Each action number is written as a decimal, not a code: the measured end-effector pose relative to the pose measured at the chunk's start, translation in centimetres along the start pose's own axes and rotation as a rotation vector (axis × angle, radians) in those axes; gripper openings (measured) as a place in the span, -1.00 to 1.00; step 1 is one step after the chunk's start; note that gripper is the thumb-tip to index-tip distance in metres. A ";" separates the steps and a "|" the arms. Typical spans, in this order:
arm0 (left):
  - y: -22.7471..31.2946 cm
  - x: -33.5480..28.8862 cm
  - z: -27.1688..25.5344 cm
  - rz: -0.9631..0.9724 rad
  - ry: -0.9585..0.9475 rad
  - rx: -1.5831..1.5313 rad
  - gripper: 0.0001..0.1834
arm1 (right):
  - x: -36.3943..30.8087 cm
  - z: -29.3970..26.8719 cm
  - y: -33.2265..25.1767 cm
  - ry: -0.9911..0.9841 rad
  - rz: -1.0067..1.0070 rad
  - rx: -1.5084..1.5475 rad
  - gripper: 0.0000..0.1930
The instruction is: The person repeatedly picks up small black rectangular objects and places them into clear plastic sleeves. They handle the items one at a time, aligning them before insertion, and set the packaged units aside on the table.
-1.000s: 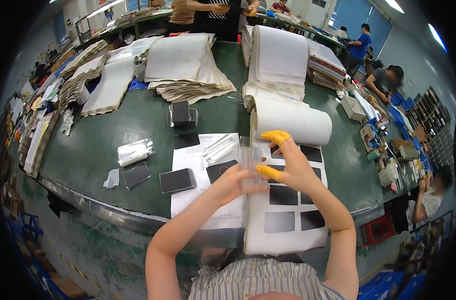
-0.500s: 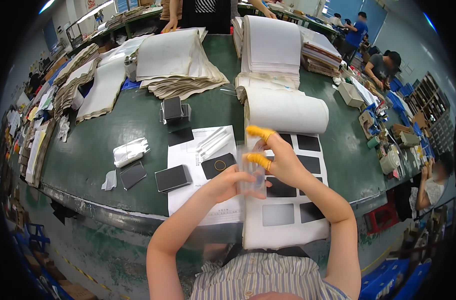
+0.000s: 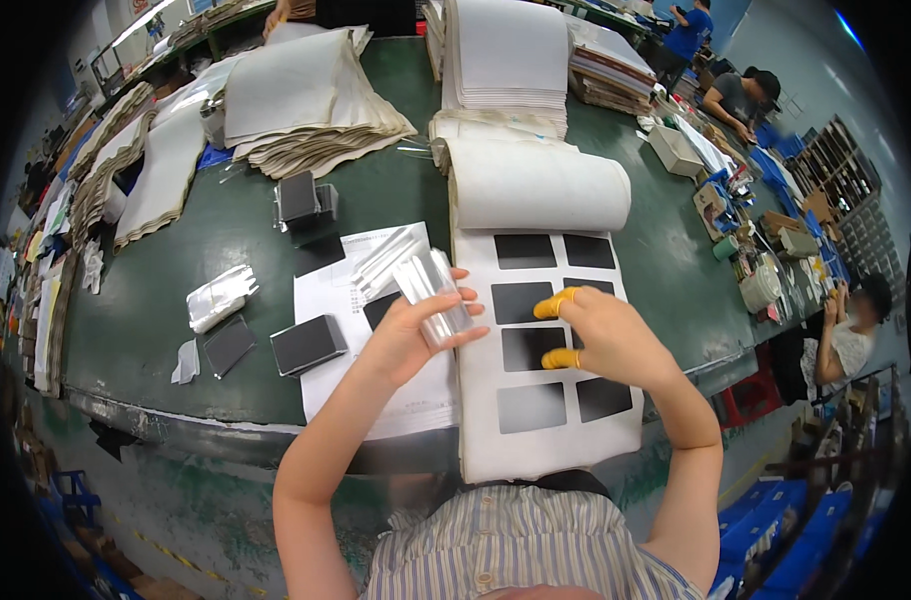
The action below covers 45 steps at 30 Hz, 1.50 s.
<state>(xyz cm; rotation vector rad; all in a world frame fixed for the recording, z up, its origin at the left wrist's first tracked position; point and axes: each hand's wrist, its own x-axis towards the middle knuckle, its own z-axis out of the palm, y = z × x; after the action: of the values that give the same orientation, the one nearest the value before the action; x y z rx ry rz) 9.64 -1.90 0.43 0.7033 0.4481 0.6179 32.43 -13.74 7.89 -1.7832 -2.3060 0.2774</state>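
My left hand grips a clear plastic sleeve, tilted above the gap between a printed sheet and a thick pad of white pages. Yellow finger covers sit on the thumb and forefinger of my right hand. Those fingers are spread, with nothing visible between them, over the pad's right half. Rows of dark rectangular cards lie on the open page, partly covered by that hand. One lighter grey card is at the near left of the page. Beyond them, the pad's upper pages are folded back.
The printed sheet bears more clear sleeves and a black card stack. Another black stack stands farther back. Left of these lie a plastic-wrapped bundle and a dark card. Large paper piles line the back.
My hands have parted. My left hand keeps the plastic sleeve, while my right has drawn away to the right and down over the cards. The view has shifted slightly.
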 end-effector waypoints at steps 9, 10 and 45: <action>-0.7 0.1 -0.8 -0.054 -0.059 -0.050 -0.74 | -1.9 1.8 0.9 -0.058 0.181 0.127 -0.49; -0.9 0.1 -0.6 -0.053 -0.029 -0.033 -0.76 | -2.1 1.7 1.2 -0.051 0.167 0.144 -0.52; -1.9 -0.6 0.5 -0.086 -0.075 0.421 -0.54 | -2.2 4.6 -0.3 0.620 0.015 1.203 -0.57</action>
<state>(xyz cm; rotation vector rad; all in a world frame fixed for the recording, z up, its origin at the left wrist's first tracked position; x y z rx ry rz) 10.17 -3.69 -0.49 1.0976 0.5423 0.4169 31.44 -16.06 3.44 -1.0138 -1.1914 0.7662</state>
